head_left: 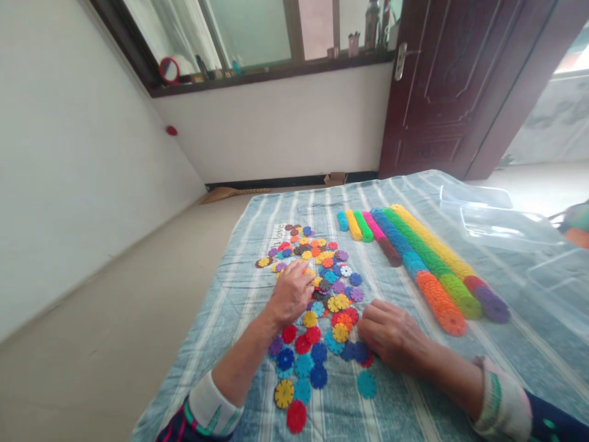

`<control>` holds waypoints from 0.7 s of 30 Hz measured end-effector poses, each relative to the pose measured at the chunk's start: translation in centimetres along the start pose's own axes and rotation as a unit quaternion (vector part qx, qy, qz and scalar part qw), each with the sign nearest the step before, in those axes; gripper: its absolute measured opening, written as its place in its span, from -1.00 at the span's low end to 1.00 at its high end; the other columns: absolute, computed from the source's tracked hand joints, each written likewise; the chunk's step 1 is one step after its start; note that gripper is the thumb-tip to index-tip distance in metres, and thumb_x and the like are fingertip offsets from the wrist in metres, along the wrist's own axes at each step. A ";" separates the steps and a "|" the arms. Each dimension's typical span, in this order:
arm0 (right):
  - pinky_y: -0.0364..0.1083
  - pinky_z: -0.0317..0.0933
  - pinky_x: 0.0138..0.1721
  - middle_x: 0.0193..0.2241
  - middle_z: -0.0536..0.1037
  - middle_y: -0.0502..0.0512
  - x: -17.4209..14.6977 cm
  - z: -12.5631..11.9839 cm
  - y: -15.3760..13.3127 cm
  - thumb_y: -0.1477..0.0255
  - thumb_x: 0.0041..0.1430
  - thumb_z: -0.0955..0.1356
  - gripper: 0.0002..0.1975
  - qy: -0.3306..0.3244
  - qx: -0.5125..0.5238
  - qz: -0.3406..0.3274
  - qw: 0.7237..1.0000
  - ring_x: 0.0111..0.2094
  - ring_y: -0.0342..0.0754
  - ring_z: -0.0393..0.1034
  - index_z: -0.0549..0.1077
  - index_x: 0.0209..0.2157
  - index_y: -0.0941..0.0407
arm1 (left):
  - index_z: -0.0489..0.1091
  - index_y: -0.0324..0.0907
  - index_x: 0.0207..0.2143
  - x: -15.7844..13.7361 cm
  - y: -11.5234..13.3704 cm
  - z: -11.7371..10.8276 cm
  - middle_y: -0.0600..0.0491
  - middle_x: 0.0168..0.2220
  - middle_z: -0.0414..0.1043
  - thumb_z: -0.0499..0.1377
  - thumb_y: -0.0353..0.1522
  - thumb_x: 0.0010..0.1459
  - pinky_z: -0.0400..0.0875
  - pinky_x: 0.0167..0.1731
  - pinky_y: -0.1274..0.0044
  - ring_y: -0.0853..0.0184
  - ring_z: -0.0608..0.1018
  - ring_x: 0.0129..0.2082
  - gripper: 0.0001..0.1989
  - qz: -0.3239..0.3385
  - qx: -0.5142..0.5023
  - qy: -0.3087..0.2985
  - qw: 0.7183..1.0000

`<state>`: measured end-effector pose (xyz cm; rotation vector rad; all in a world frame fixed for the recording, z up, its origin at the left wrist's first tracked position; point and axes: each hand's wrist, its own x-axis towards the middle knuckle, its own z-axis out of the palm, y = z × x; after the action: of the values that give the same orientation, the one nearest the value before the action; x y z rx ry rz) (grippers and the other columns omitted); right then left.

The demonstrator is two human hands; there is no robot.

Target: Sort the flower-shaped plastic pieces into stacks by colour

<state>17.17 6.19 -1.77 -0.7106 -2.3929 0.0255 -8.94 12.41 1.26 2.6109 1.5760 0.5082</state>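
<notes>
Many flat, notched plastic discs (297,417) in red, yellow, blue, purple and other colours lie loose in a long spread on a striped bedsheet (193,368). Over the middle of this spread is my left hand (291,291), its fingers a little apart, bent down and touching the discs near some yellow ones. My right hand (391,334) rests at the right edge of the spread beside several dark blue discs (354,351). Its fingers are curled in, and whatever they hold is hidden.
Discs stand lined up in coloured rows (432,276), short at the left and longer at the right. Transparent plastic containers (510,226) sit at the bed's right side. Beyond are a dark red door (442,92), a window sill (276,75) with small items, and a broom (225,193).
</notes>
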 end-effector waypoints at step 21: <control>-0.12 0.22 -0.37 -0.46 0.46 0.07 -1.0 0.1 1.1 0.46 0.38 0.26 -0.77 0.036 0.104 0.116 0.987 -0.42 -0.08 0.37 0.50 -0.34 0.14 | 0.57 -0.13 -0.24 -5.4 1.6 0.2 -0.06 -0.01 0.55 0.06 -0.55 0.21 0.45 0.12 0.15 0.12 0.47 0.13 -0.70 0.086 -0.046 0.075 0.992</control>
<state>18.32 6.63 -2.62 -0.8689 -2.1884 0.3362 -9.84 6.99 0.00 2.7082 1.3323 0.7856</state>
